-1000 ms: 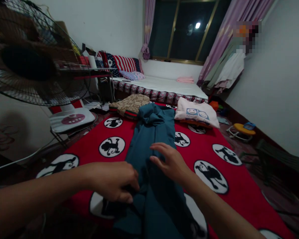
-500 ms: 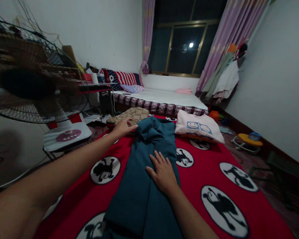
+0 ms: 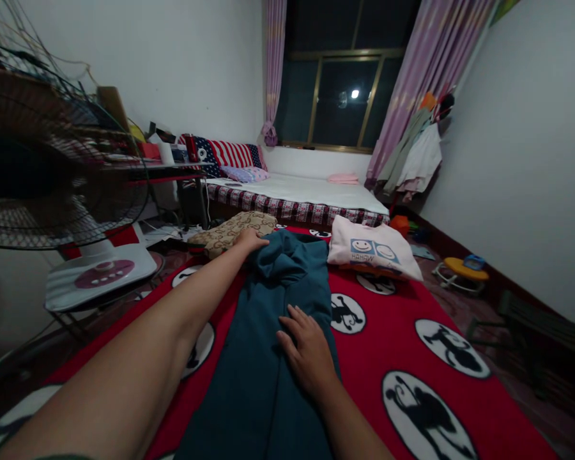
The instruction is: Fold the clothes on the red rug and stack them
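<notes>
A dark teal garment point(image 3: 268, 345) lies lengthwise in front of me, its near part smooth and its far end bunched in loose folds. I cannot tell what kind of garment it is. At the bunched end's left edge, my left hand point(image 3: 250, 239) is closed on the cloth, thumb toward the folds. My right hand point(image 3: 306, 351) rests flat on the garment's right half, fingers spread, holding nothing. Underneath is a red blanket point(image 3: 364, 345) with black monkey figures in white circles.
A pink folded sweatshirt point(image 3: 374, 249) lies at the far right and a tan patterned pillow point(image 3: 234, 229) at the far left. A fan point(image 3: 52, 160) stands close on the left. Beyond is a second bed point(image 3: 306, 188); a yellow stool point(image 3: 464, 271) stands right.
My left hand's fingers have closed at the garment's far left edge, where they were more spread before. My right hand stays flat on the cloth. The view has shifted slightly.
</notes>
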`<control>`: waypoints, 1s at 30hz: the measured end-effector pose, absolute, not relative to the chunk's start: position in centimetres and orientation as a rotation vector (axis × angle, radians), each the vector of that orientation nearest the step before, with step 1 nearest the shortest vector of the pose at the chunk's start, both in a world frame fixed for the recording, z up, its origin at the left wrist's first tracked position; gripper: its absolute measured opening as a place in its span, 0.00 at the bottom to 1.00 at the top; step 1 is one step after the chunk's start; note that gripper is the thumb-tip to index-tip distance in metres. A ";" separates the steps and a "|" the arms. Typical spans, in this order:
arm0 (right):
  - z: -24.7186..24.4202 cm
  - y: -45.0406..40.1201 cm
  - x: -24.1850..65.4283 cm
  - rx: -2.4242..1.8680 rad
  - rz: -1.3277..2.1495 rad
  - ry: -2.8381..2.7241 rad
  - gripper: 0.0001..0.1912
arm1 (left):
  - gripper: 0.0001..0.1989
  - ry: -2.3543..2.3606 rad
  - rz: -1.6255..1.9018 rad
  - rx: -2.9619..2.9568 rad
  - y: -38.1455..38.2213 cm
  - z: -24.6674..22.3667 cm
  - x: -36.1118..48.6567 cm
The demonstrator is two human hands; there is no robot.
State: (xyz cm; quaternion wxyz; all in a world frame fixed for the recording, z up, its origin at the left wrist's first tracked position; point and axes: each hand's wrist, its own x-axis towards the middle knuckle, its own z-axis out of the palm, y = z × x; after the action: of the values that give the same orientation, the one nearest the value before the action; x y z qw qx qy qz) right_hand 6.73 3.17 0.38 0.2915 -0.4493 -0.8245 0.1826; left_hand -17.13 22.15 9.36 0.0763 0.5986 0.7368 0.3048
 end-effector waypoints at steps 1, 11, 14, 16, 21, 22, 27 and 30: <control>0.4 3.2 6.7 -1.191 0.493 -2.186 0.20 | 0.11 2.224 0.953 1.757 22.2 9.4 -17.2; -0.6 4.3 7.4 -1.001 0.716 -1.559 0.17 | 0.11 1.715 2.150 1.691 13.2 13.6 -13.2; -0.8 4.9 7.6 -0.978 0.838 -1.204 0.21 | 0.10 1.366 1.973 1.952 4.6 12.3 -12.5; -0.8 5.1 7.5 -0.973 0.913 -1.106 0.22 | 0.13 1.389 1.839 2.141 -0.2 10.8 -13.2; -0.8 5.1 7.1 -0.991 0.928 -1.187 0.21 | 0.26 1.636 1.160 2.558 -4.4 7.9 -15.6; -0.8 5.1 7.1 -1.005 0.921 -1.210 0.21 | 0.29 1.628 0.964 2.568 -4.6 7.5 -15.7; -0.7 5.0 7.5 -1.008 0.908 -1.204 0.21 | 0.42 1.374 0.571 2.631 -5.9 6.8 -13.0; -0.6 5.0 7.6 -0.987 0.924 -1.181 0.20 | 0.45 1.235 0.518 2.690 -6.3 6.5 -10.9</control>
State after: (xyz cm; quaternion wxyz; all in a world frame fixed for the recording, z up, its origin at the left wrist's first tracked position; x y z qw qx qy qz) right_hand 7.60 5.05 -0.63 0.6234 -0.4299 -0.5143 0.4025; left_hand -10.93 -6.26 6.46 0.0684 0.8931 0.4100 0.1719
